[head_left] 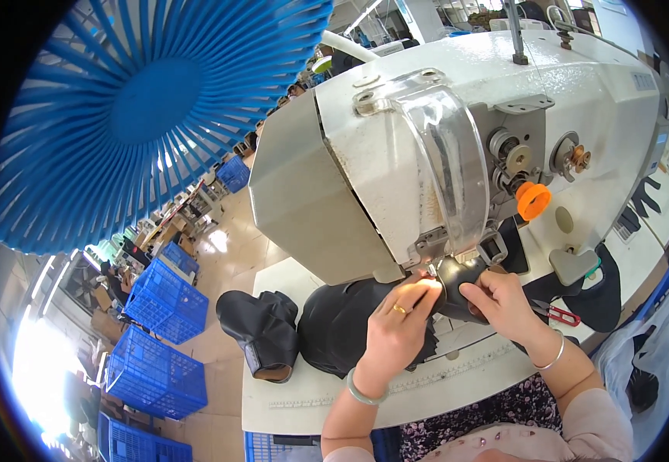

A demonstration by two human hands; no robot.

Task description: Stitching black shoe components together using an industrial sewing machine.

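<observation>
1. The sewing machine (pixel 458 131) stands on the table (pixel 288 393).
2. A leather piece (pixel 342 319) lies under its head.
3. A shoe upper (pixel 261 331) lies left of the machine.
4. Crates (pixel 167 300) stand on the floor farther left.
5. Snips (pixel 559 313) lie right of the machine's needle.

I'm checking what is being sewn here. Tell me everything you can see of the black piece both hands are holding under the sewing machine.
The black piece looks like smooth, slightly glossy leather or imitation leather, curved as a shoe upper might be. It sits under the white sewing machine's head, lit by the machine's lamp. The left hand presses on it from the left with a ringed finger; the right hand grips its right side. It runs into more dark material on the white table. Its stitching is too small to make out.
</observation>
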